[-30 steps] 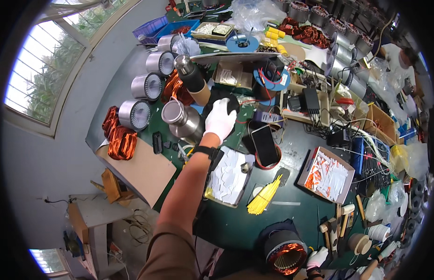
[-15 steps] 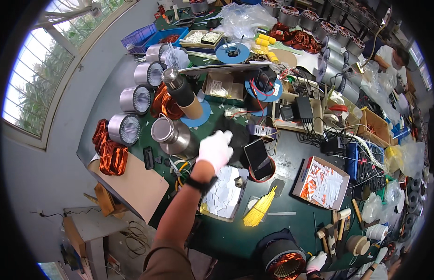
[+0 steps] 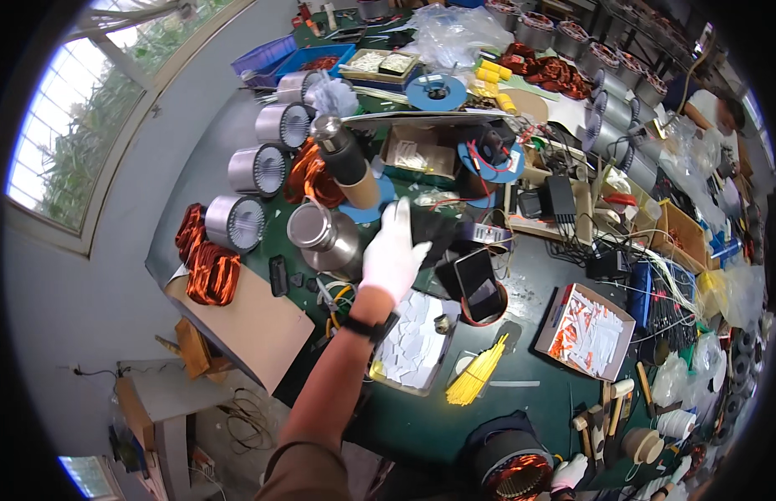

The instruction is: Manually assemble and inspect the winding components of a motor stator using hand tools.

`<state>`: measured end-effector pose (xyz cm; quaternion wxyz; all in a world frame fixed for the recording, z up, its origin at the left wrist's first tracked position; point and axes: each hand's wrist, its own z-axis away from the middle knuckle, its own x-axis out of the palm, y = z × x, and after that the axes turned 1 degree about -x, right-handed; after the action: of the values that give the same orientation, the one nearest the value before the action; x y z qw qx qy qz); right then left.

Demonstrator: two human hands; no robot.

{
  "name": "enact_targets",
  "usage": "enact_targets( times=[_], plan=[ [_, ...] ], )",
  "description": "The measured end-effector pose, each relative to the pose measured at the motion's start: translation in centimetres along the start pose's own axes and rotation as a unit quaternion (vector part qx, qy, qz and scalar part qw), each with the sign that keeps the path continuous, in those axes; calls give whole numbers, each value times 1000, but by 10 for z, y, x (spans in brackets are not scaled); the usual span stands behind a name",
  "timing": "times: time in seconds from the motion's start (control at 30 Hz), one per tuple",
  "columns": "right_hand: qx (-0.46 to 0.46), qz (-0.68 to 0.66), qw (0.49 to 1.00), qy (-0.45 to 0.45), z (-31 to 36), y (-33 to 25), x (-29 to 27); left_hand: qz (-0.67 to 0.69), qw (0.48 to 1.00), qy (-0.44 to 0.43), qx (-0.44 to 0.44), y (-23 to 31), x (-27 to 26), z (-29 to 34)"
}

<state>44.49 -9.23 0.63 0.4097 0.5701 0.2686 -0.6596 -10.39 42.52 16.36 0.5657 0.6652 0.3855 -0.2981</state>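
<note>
Fingers [image 3: 399, 215] near black cloth [image 3: 436, 234], labelled blue spool [image 3: 503, 173]

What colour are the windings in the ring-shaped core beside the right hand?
Copper-orange; the windings show best in the head view.

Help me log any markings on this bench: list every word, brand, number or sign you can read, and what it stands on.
None can be read.
Rightmost blue spool: pale patch, possibly a label, too small to read.
Purple device: pale front marks, too blurred to read.
</note>
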Motion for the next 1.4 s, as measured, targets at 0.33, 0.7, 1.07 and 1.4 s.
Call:
enact_targets(
  times=[0.33,0.7,1.07,1.4],
  plan=[
    [-56,5,998,0,-5,-5,-22,137,984,-101,-43,-9,-22,68],
    [21,61,985,-159,-47,27,-4,149,945,91,-276,-142,-38,105],
    [-21,99,985,-139,-80,-18,-48,267,902,125,-315,-89,2,79],
    [-44,96,986,-129,-84,-30,-60,303,898,99,-304,-89,31,74]
  ],
)
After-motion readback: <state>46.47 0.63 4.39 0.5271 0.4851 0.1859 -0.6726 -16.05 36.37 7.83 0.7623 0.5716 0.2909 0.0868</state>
